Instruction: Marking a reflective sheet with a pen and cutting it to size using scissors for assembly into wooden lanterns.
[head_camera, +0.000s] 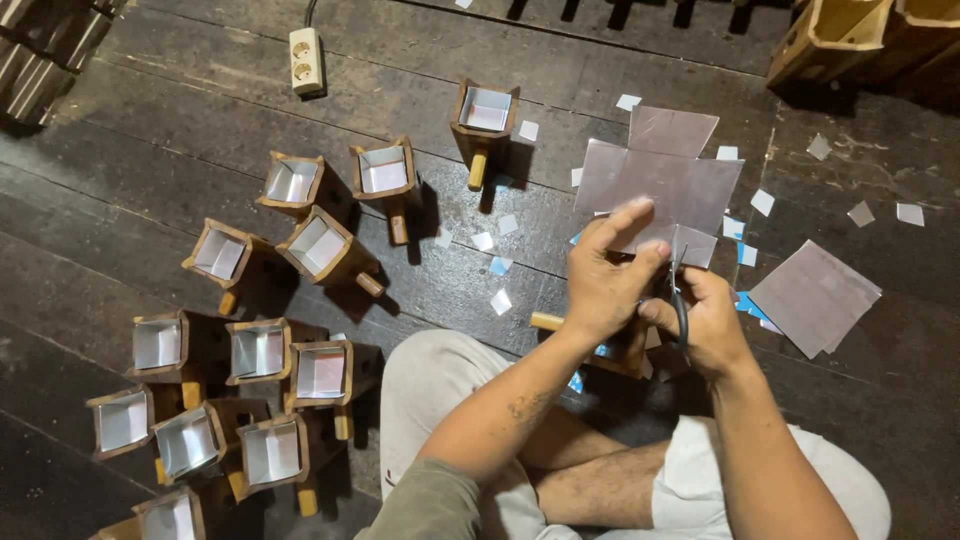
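Note:
My left hand (605, 275) pinches the lower edge of a silvery cross-shaped foil sheet (660, 175) held up in front of me. My right hand (708, 320) grips dark-handled scissors (679, 300), whose blades point up at the sheet's bottom flap. Beneath my hands lies a small wooden box with a dowel handle (547, 321), mostly hidden by them. I sit cross-legged on the dark plank floor (150, 120).
Several wooden boxes lined with foil, each with a dowel handle, stand at the left (258, 352) and further out (486, 110). A stack of square foil sheets (812, 297) lies at the right. Small foil offcuts (500, 301) litter the floor. A white socket strip (306, 59) lies far left.

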